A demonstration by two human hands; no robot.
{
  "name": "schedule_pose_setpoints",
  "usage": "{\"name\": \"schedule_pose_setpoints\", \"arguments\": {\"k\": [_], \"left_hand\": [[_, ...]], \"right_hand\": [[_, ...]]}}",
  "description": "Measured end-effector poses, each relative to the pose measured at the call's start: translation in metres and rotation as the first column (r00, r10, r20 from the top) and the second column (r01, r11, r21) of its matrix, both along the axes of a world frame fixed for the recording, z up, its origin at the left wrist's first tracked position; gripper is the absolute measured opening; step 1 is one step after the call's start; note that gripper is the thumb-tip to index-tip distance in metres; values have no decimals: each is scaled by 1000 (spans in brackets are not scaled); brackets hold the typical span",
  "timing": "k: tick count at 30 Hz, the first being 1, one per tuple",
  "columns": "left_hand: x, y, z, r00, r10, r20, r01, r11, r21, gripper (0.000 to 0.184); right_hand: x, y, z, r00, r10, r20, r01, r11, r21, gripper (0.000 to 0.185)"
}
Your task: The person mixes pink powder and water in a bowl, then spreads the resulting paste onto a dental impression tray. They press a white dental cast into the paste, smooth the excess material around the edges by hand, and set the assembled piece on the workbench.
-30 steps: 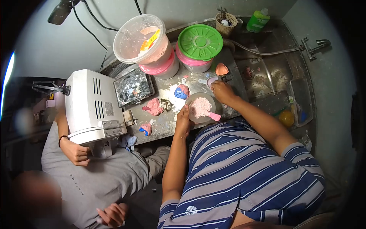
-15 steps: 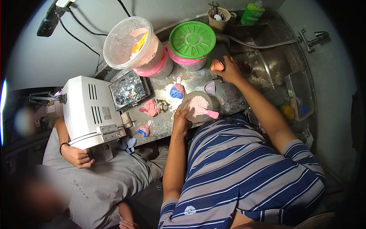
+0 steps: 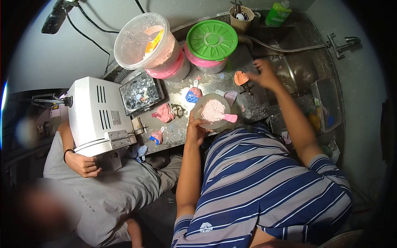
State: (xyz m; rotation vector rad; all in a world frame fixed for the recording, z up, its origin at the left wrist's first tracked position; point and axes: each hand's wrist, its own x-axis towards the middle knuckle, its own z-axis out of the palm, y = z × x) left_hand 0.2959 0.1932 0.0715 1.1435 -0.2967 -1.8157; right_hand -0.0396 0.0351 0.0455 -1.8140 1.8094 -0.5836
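Observation:
My left hand grips the rim of a translucent mixing bowl at the counter's near edge. Pale pink powder lies in the bowl, with a pink-handled spatula leaning in it. My right hand is over the counter beside the sink, fingers apart and somewhat blurred. Just left of its fingers sits a small orange cup, which the hand no longer holds. A dark metal clamp-like piece lies beside the cup. A pale pink scoop rests behind the bowl.
Pink-and-blue dental impressions and a pink lump lie on the counter. Behind stand an open plastic tub and a green-lidded bucket. A white machine box is at left, with another person's hand near it.
My right hand has let go of the orange cup and moved right, away from it. The cup now sits on the counter. My left hand still holds the bowl.

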Motion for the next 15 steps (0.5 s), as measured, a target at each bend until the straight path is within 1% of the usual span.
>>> {"name": "schedule_pose_setpoints", "arguments": {"k": [1, 2, 3, 4, 5, 6, 7, 8, 9, 10, 11, 12, 14, 15], "left_hand": [[1, 1, 1, 1000, 2, 0, -2, 1000, 4, 66], [2, 2, 4, 999, 29, -37, -28, 999, 25, 62], [3, 2, 5, 996, 53, -72, -50, 998, 47, 59], [7, 4, -1, 996, 48, -71, -44, 998, 52, 59], [12, 6, -13, 992, 92, -88, -87, 994, 64, 56], [17, 6, -22, 985, 136, -105, -129, 989, 77, 54], [19, 6, -25, 981, 156, -116, -149, 987, 65, 50], [18, 4, -21, 982, 150, -114, -143, 987, 69, 50], [16, 2, -13, 969, 195, -149, -187, 980, 66, 49], [13, 0, -6, 953, 239, -184, -231, 971, 64, 48], [9, -3, -1, 950, 253, -181, -250, 967, 39, 48], [8, -5, -1, 952, 250, -178, -246, 968, 43, 48], [6, -8, -2, 936, 309, -171, -306, 951, 41, 49], [7, -9, -7, 935, 313, -167, -313, 949, 26, 49]], "right_hand": [[-27, -10, 22, 986, -139, 92, 141, 990, -12, 75], [-67, -22, 23, 976, -213, 53, 219, 950, -224, 75], [-112, -35, 35, 926, -378, 4, 369, 902, -225, 78], [-151, -40, 59, 832, -506, -227, 430, 847, -313, 79], [-191, -44, 70, 736, -605, -302, 463, 776, -428, 82], [-230, -51, 84, 553, -681, -479, 470, 730, -496, 89], [-255, -51, 110, 446, -692, -567, 480, 720, -501, 83], [-274, -50, 128, 331, -688, -646, 488, 711, -507, 78], [-296, -50, 128, 328, -687, -648, 493, 710, -503, 78], [-320, -55, 124, 229, -735, -638, 451, 661, -600, 74], [-338, -60, 119, 131, -778, -615, 396, 610, -687, 70], [-347, -63, 117, 129, -776, -618, 400, 611, -683, 70], [-363, -67, 109, 339, -686, -643, 367, 726, -581, 66], [-360, -67, 109, 339, -684, -646, 369, 729, -577, 66]]}}
